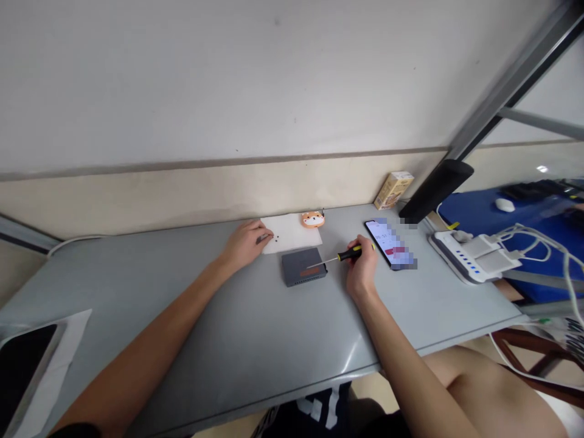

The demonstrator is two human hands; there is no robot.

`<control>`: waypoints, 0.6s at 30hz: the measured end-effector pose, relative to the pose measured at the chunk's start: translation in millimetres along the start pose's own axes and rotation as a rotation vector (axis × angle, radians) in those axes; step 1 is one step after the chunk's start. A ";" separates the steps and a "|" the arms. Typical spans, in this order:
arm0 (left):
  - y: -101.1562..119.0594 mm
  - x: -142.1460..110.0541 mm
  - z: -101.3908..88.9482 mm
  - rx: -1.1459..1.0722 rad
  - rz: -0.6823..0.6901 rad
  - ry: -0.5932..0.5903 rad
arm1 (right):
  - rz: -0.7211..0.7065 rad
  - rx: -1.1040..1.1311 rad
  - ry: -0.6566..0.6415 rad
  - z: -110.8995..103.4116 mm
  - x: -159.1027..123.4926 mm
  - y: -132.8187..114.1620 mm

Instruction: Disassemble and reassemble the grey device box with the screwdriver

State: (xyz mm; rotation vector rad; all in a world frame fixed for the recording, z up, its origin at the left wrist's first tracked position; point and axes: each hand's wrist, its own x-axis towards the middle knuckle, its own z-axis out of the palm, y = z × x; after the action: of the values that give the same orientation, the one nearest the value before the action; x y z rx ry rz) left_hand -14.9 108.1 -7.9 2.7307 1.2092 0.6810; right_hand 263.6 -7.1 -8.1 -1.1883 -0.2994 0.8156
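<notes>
My right hand (362, 271) is wrapped round the black and yellow handle of a screwdriver (349, 253). The screwdriver's shaft points left, its tip over the top of a small dark grey box (296, 261) with a row of vent holes and a reddish label. Beyond the box lies a white sheet of paper (287, 226). Several tiny dark screws (277, 238) rest on it. At the sheet's left edge is my left hand (249, 242), its fingertips pinched together close to the screws; what they hold, if anything, is too small to make out.
An orange animal-face case (312, 219) sits on the paper's far corner. To the right are a lit phone (387, 243), a carton (393, 190), a black cylinder (435, 191) and a power strip (469, 258) with plugs and cables. A dark tablet-like object (27, 365) lies at the left.
</notes>
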 end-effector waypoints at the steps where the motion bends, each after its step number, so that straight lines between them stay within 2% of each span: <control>1: 1.6 -0.4 -1.6 0.002 -0.008 -0.003 | -0.001 0.009 0.001 0.3 -0.3 -0.5; 3: 14.4 -4.6 -5.6 0.001 -0.051 0.031 | -0.006 0.028 0.002 0.6 -0.6 -1.7; 6: 54.8 -19.2 -8.7 -0.084 -0.128 0.098 | -0.012 0.048 0.025 0.0 0.5 -4.2; 9: 99.5 -38.2 -3.5 -0.179 -0.144 -0.007 | -0.026 0.046 0.077 -1.5 3.2 -7.9; 11: 117.1 -48.5 1.3 -0.219 -0.172 -0.085 | -0.034 0.040 0.116 -2.5 5.0 -10.8; 14: 117.0 -56.0 0.8 -0.340 -0.201 -0.141 | -0.043 0.020 0.157 -3.6 6.1 -14.9; 18: 87.0 -53.7 -13.9 -0.534 -0.076 -0.266 | -0.075 -0.073 0.156 -4.7 2.7 -18.8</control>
State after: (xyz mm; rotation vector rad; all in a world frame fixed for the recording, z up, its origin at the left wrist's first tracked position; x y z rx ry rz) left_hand 7.1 8.3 6.3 2.2337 0.9058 0.5168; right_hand 275.9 -11.1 6.7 -1.2940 -0.2454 0.6471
